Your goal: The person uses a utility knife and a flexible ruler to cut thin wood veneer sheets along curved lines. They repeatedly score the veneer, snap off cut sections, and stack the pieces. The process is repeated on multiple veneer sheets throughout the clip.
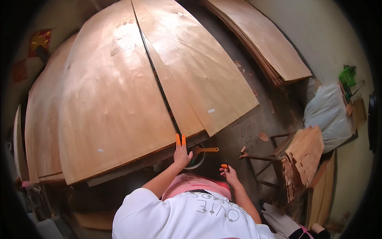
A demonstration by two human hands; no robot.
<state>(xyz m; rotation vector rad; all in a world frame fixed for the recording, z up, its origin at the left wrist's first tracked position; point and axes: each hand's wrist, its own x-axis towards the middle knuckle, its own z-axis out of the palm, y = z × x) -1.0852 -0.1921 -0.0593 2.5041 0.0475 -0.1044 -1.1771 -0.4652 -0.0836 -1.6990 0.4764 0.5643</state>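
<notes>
My left hand [182, 156] lies at the front edge of a wide pale wood veneer sheet [115, 99]. Two of its outstretched fingers wear orange finger covers and press at the near end of a long, thin black strip [161, 89]. This strip runs away from me over the wood, beside a second veneer sheet [203, 71] on the right. Lower right, away from the sheets, my right hand [229, 175] is closed around a small dark slender tool [227, 162], its exact kind too small to make out. An orange cover shows on that hand too.
A bucket [195, 163] with a yellow-handled brush [209, 149] stands below the sheets' front edge. At right are a veneer stack [274, 44], a stand with torn veneer pieces [304, 153] and a pale plastic sack [330, 115]. Scraps [263, 136] lie on the floor.
</notes>
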